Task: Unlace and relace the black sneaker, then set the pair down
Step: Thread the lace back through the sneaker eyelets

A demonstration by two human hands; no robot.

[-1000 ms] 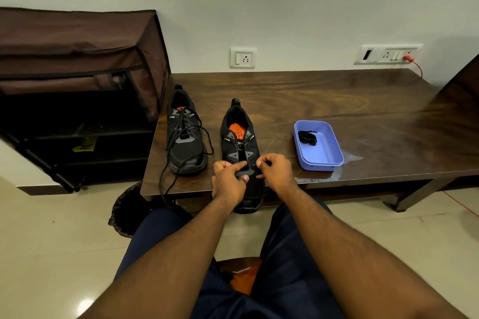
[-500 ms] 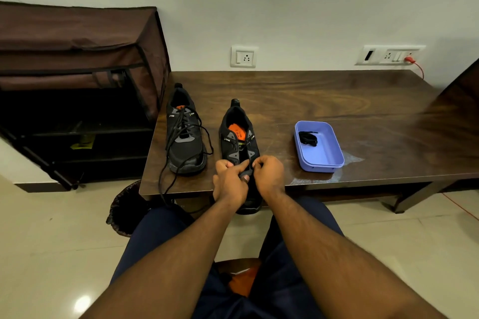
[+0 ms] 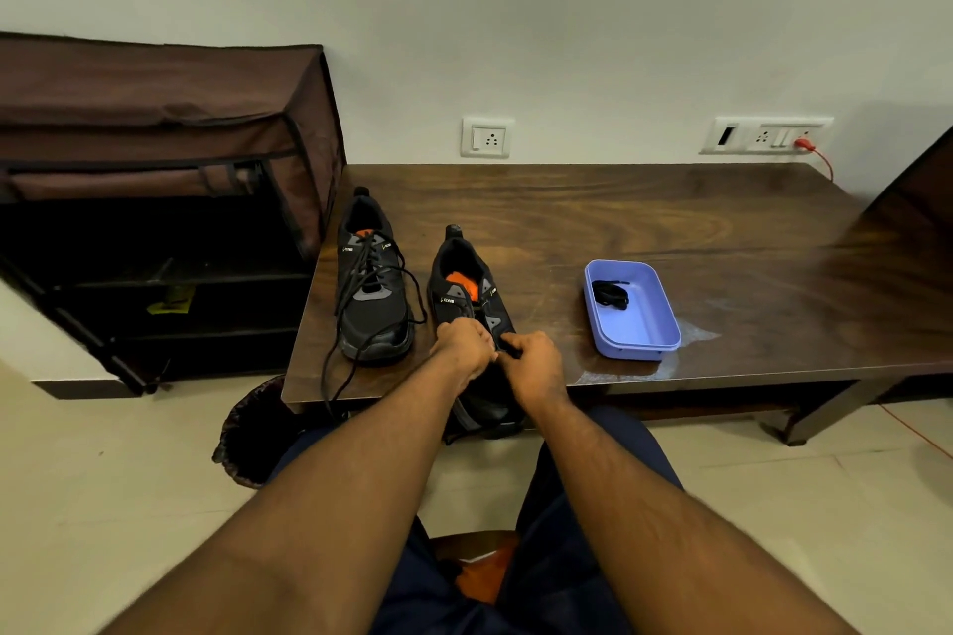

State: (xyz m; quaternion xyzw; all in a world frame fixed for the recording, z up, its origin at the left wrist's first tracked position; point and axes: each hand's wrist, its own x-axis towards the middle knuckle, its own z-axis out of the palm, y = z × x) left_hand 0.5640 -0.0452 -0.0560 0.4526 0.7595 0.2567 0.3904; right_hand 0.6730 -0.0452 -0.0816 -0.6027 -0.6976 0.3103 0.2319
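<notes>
Two black sneakers stand on the dark wooden table point(image 3: 644, 222). The left sneaker point(image 3: 371, 294) is laced, and its loose lace ends trail over the table's front edge. The right sneaker point(image 3: 472, 309), with an orange insole, sits at the front edge with its toe hanging over. My left hand point(image 3: 461, 348) and my right hand point(image 3: 533, 366) meet over its lower eyelets. Both pinch a black lace point(image 3: 500, 351) between them. The hands hide the lower eyelets.
A purple plastic tray point(image 3: 650, 330) holding a coiled black lace point(image 3: 611, 295) sits right of the shoes. A brown fabric shoe rack point(image 3: 154, 201) stands left of the table. A dark bin point(image 3: 252, 433) sits on the floor under the table's left corner.
My hands have drawn closer together and slid slightly up the right sneaker. The sneakers and the tray have not moved.
</notes>
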